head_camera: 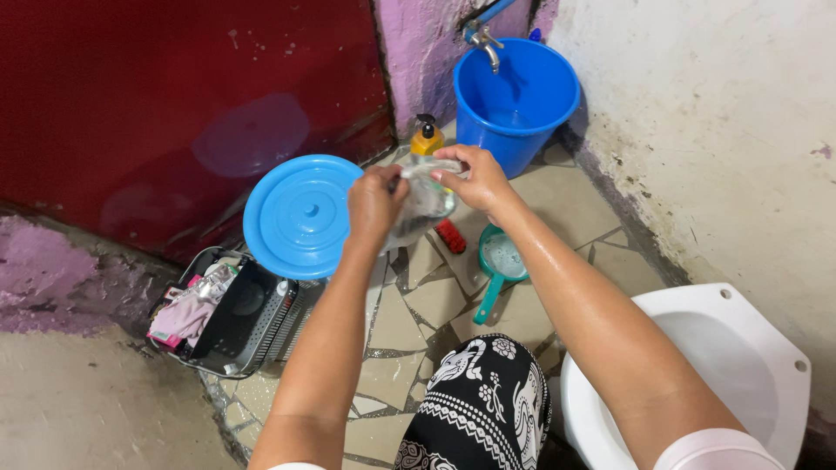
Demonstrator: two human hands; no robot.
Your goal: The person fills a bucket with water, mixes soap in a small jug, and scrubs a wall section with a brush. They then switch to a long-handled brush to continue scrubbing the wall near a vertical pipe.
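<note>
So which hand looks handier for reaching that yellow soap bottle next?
Probably the right hand. Both hands grip the clear wet item, but the right one sits just beside the yellow pump bottle by the blue bucket. The left hand is lower, nearer the blue lid.

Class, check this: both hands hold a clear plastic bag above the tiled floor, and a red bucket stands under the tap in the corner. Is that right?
Not quite. The head view shows the bucket under the tap is blue, not red. The rest holds: left hand and right hand hold the clear plastic bag above the tiled floor.
</note>
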